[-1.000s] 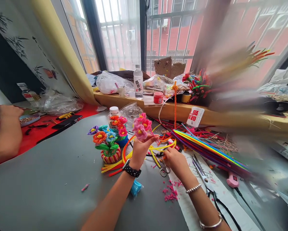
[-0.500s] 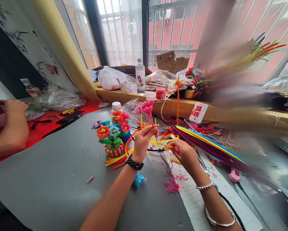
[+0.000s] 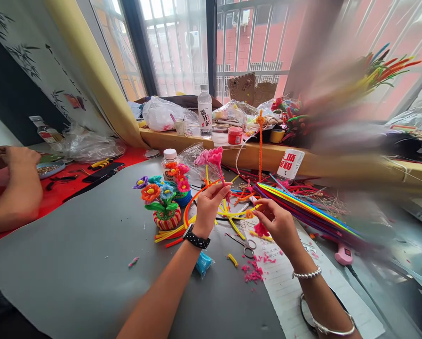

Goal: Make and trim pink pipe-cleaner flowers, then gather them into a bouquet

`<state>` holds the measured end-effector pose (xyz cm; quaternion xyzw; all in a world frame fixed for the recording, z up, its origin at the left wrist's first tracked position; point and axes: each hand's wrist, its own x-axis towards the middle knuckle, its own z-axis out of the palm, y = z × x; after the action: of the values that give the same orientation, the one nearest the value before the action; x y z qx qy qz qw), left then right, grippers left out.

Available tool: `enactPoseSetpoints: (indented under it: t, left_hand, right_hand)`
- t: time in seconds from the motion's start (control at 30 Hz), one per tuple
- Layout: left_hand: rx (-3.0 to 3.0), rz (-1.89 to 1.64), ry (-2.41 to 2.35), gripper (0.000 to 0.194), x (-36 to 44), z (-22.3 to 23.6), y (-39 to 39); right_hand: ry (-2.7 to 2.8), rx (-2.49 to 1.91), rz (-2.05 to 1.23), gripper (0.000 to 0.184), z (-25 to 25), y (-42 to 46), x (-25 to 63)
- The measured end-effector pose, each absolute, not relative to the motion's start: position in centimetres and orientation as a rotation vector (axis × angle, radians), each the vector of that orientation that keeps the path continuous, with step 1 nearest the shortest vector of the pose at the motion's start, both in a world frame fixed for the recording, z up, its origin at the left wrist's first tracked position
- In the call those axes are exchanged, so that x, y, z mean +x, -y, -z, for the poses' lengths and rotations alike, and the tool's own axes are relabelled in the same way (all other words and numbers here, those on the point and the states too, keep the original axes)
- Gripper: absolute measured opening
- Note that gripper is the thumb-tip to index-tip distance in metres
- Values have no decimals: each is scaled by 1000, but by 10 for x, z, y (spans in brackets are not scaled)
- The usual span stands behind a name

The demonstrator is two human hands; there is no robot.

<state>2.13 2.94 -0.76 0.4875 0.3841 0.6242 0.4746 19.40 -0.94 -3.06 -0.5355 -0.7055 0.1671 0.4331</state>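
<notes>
My left hand (image 3: 211,207) is closed around the thin stems of pink pipe-cleaner flowers (image 3: 212,156), their heads upright above the fingers. To its right, my right hand (image 3: 274,220) pinches what looks like a thin pink stem, with a dark pink flower (image 3: 262,229) head down below the fingers. A small orange ring (image 3: 249,214) is beside those fingertips; whether it is touched I cannot tell. Below lie scissors (image 3: 246,246), a short yellow piece (image 3: 232,260) and pink fluff trimmings (image 3: 253,273). Yellow pipe cleaners (image 3: 237,228) cross behind the hands.
A striped pot (image 3: 166,220) of colourful flowers stands left of my hands. At right are a bundle of long pipe cleaners (image 3: 313,212), written paper (image 3: 288,287) and a pink corded tool (image 3: 344,254). A water bottle (image 3: 205,113) stands on the sill. Another person's arm (image 3: 16,188) is at far left.
My right hand has shifted slightly right and turned, showing the pink flower below it. The scissors lie at a different angle, and a short yellow piece now shows on the table.
</notes>
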Motion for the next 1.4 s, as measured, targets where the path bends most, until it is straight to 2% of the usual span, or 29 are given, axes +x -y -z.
enactPoseSetpoints:
  t: [0.27,0.4,0.6,1.03,1.23,1.4]
  left_hand:
    - [1198,-1440,-952,21,24,5,-26]
    - [1264,-1307,-901,22,28,4,-21]
    - [1372,-1067,-719,21,39,1,-9]
    - [1376,-1350,-821,15,34,3,-13]
    - [1292,-1466,-918,19,25,-1,-20]
    - [1207,-1517,-957,22,20,-4,-24]
  right_hand:
    - [1698,-1364,-325,31,27,9,199]
    - [1681,-1381,-284,29,23,13,198]
    - [1734,-1369,-407,28,22,16,192]
    - [1865,-1343,-596,27,18,18,188]
    - [1903,-1377,-496,25,17,13,201]
    - [1706,-1404,-409,22,18,11,220]
